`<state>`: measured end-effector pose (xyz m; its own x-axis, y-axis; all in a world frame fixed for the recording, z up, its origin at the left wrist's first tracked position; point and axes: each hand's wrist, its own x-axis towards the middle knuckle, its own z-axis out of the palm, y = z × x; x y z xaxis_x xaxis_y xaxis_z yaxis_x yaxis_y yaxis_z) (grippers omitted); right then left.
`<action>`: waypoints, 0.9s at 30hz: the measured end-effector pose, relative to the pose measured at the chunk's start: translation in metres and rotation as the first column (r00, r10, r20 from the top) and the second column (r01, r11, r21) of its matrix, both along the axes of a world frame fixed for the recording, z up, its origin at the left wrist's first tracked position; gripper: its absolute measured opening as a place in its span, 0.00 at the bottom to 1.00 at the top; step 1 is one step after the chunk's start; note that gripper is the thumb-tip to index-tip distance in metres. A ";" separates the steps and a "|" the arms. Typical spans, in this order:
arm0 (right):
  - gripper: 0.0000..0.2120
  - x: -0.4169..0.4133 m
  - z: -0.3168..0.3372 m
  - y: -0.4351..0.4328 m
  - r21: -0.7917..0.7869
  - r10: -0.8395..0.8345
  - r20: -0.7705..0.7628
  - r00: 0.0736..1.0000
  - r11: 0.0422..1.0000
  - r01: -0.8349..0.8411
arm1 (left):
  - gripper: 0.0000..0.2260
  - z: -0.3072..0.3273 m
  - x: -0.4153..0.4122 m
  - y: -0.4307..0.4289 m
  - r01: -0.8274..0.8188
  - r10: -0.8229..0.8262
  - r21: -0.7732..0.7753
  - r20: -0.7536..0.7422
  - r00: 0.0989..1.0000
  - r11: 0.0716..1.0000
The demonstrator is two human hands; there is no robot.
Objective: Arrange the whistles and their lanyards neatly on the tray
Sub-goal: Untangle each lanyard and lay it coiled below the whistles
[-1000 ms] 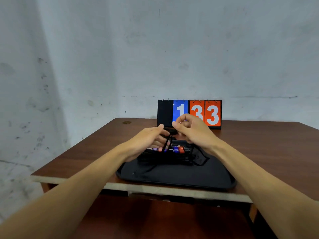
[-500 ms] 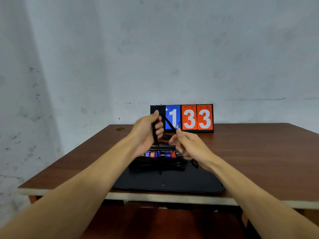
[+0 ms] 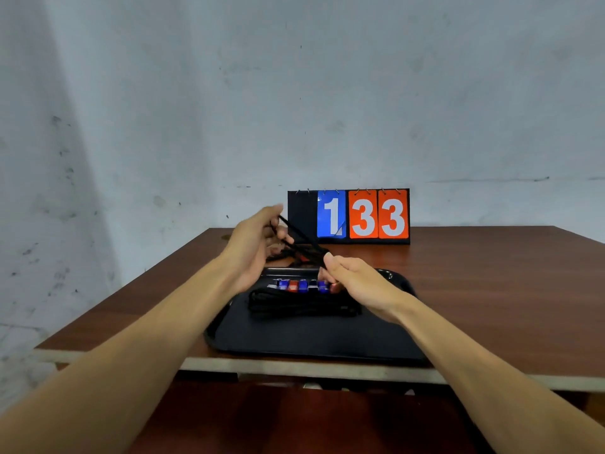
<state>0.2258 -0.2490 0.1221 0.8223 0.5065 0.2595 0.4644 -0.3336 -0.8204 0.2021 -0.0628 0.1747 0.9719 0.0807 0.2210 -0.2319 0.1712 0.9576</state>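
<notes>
Lanyard [image 3: 299, 239] taut between hands, slanting down rightward.

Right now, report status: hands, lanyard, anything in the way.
Left hand and right hand both gripping one black lanyard, stretched between them above the tray. Whistles rowed on tray, cords bundled in front. Nothing blocking.

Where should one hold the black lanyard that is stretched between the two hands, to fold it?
Probably at its two ends, as now: the left hand pinches the high end from the left, the right hand the low end above the tray. The lanyard runs taut and thin.
</notes>
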 end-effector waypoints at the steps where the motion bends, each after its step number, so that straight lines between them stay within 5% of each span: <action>1: 0.23 0.002 -0.001 -0.001 -0.002 -0.015 -0.003 1.000 1.000 0.015 | 0.13 -0.007 0.000 0.007 -0.023 0.023 0.048 0.006 1.000 0.999; 11: 0.17 0.010 -0.017 -0.009 -0.108 0.012 0.004 1.000 0.994 -0.011 | 0.05 -0.050 -0.001 0.039 -0.074 0.062 0.498 0.042 0.997 0.864; 18: 0.16 0.017 -0.026 -0.023 -0.160 0.030 -0.015 0.999 0.987 -0.032 | 0.09 -0.054 0.003 0.045 -0.180 0.190 0.341 0.005 0.982 0.922; 24: 0.19 0.014 -0.030 -0.028 -0.162 -0.003 -0.040 0.999 0.987 -0.003 | 0.10 -0.074 -0.004 0.055 -0.081 0.127 0.516 -0.056 0.990 0.853; 27: 0.21 0.014 -0.034 -0.028 -0.068 -0.008 -0.180 0.984 0.998 -0.004 | 0.11 -0.075 -0.007 0.054 -0.002 0.065 0.393 -0.149 0.987 0.920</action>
<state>0.2401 -0.2771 0.0876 0.8535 0.5161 0.0716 0.3100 -0.3925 -0.8659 0.1950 -0.0091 0.0995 0.9948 0.0523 0.0870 -0.0729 -0.2286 0.9708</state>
